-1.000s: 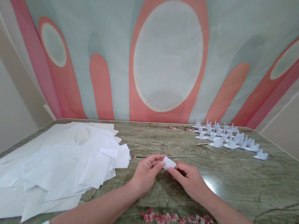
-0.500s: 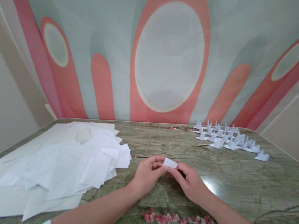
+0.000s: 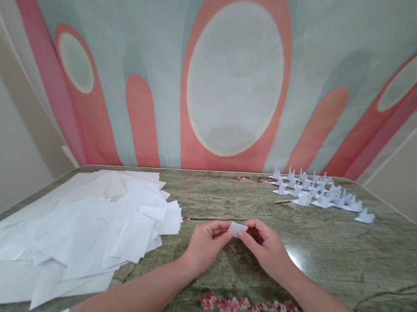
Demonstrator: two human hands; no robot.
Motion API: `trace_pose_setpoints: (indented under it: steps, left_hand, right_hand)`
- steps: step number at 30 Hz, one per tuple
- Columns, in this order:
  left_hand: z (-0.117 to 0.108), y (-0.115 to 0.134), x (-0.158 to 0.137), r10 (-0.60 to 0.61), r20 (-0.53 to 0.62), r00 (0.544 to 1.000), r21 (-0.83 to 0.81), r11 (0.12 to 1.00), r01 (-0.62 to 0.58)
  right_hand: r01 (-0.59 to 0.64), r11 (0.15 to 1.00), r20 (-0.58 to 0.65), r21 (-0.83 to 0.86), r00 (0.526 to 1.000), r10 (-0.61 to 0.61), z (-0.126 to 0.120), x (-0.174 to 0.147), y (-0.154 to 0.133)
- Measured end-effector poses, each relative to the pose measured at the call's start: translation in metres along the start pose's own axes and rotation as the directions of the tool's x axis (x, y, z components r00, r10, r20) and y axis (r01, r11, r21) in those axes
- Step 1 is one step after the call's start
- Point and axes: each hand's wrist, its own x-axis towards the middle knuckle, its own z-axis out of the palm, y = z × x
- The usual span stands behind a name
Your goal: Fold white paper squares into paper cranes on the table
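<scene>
A small folded piece of white paper [image 3: 238, 229] is held up between my two hands, over the middle of the table. My left hand [image 3: 209, 239] pinches its left end, thumb in front and fingers behind. At the other end, my right hand [image 3: 264, 246] grips the paper the same way, its thumb pressed on the lower right part. The thumbs and fingers cover both ends, so the full fold cannot be seen.
A broad heap of loose white paper sheets [image 3: 81, 231] covers the left of the table [image 3: 203, 196]. Several folded white paper cranes [image 3: 322, 200] stand in rows at the back right. Behind the table rises a wall with a pink and green pattern [image 3: 226, 163].
The paper shows a lower, narrower face than before, tilted or folded down at its top edge. My right hand's fingers have risen slightly; my left hand is nearly still.
</scene>
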Motion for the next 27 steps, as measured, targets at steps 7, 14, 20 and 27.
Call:
trace_pose_setpoints:
  steps: [7,14,20,27]
  left_hand:
    - [-0.0003,0.0009,-0.0037,0.058,-0.014,0.998,0.130,0.990,-0.055]
    - [-0.0021,0.0033,-0.0051,0.155,-0.007,0.988,0.301,0.942,-0.146]
    - [-0.0017,0.0052,-0.0064,0.141,0.008,0.990,0.299,0.944,-0.137]
    - [-0.0035,0.0079,-0.0048,0.016,0.057,0.998,0.218,0.976,-0.028]
  right_hand:
    - [0.172,0.983,0.010,-0.068,0.985,-0.172,-0.0009,-0.0013,-0.0036]
    - [0.154,0.986,0.029,-0.058,0.988,-0.152,0.0000,-0.0026,-0.0076]
    - [0.123,0.992,0.053,-0.041,0.991,-0.121,-0.0026,-0.0032,-0.0090]
    - [0.048,0.992,0.086,0.118,0.995,-0.058,-0.0072,0.0008,-0.0040]
